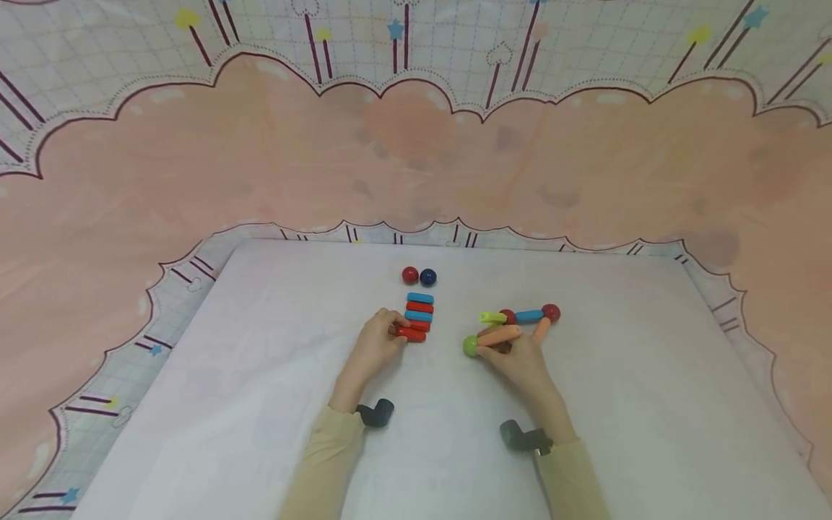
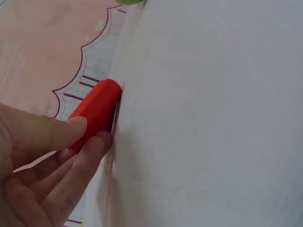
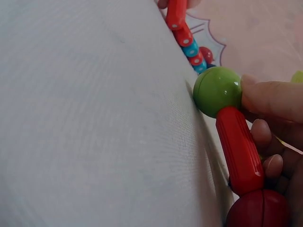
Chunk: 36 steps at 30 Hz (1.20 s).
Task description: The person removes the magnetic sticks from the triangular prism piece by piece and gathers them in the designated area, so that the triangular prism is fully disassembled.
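In the head view my left hand (image 1: pixel 377 338) pinches a red stick (image 1: pixel 412 335) at the near end of a column of red and blue sticks. Up close in the left wrist view, thumb and fingers hold this red stick (image 2: pixel 97 111) by one end, low over the white surface. To the right, my right hand (image 1: pixel 523 361) grips a green ball (image 1: pixel 470 346) on a joined stick-and-ball piece. An orange-looking stick (image 1: pixel 500 334) extends from that ball. In the right wrist view, a red stick (image 3: pixel 240 151) joins the green ball (image 3: pixel 217 91) to a dark red ball (image 3: pixel 259 210).
Behind the column sit a loose red ball (image 1: pixel 410 275) and a dark blue ball (image 1: pixel 428 277). A blue stick (image 1: pixel 529 316) joins two red balls beyond my right hand, with a yellow-green stick (image 1: pixel 490 317) at its left. Patterned cloth surrounds the white tabletop (image 1: pixel 214 404).
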Tool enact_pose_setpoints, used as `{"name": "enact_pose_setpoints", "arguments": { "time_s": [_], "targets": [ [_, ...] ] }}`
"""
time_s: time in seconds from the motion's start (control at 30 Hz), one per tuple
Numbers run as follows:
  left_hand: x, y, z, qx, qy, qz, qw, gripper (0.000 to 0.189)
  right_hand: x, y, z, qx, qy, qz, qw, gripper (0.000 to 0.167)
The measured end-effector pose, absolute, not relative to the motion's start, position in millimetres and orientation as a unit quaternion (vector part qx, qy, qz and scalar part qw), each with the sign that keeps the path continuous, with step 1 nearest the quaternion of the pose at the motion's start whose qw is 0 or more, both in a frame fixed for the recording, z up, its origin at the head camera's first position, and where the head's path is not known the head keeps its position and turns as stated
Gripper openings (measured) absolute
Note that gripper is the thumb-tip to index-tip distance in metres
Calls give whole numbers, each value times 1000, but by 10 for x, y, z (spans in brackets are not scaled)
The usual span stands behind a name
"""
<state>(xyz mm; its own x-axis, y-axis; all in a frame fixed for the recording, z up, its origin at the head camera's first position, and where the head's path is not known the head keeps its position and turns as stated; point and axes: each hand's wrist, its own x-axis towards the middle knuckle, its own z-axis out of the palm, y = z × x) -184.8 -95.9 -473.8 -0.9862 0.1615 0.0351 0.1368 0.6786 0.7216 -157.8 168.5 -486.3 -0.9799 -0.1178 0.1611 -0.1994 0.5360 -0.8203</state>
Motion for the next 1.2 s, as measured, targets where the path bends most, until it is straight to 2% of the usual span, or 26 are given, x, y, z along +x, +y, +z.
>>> {"name": "enact_pose_setpoints", "arguments": {
  "time_s": [0.2,0.57,0.7,0.77,0.83,0.97,1.03,1.2],
  "targets": [
    [-1863,-939,-4717,39,918,393,25,19,-1578,1697,-4833,95,-883,458,49,5],
    [-1898,-853,-4725,36,919,392,-10,21,-1581,1753,-4759,77,-882,463,39,7],
    [-1873,-796,-4648,31,911,410,-40,23,-1579,1769,-4755,79,-886,456,43,9],
    [-1840,-729,-4586,53,896,438,-52,21,-1575,1777,-4762,79,-886,454,43,11],
    [-1787,-631,-4537,92,876,472,-41,22,-1569,1781,-4781,79,-884,459,41,12],
    [-1667,-371,-4522,166,854,491,29,28,-1557,1776,-4837,105,-869,482,29,15],
    [-1631,-238,-4554,186,863,467,44,31,-1552,1767,-4862,130,-863,487,27,15],
    [-1614,41,-4627,201,895,398,18,32,-1539,1775,-4904,157,-863,479,39,14]
  ]
}}
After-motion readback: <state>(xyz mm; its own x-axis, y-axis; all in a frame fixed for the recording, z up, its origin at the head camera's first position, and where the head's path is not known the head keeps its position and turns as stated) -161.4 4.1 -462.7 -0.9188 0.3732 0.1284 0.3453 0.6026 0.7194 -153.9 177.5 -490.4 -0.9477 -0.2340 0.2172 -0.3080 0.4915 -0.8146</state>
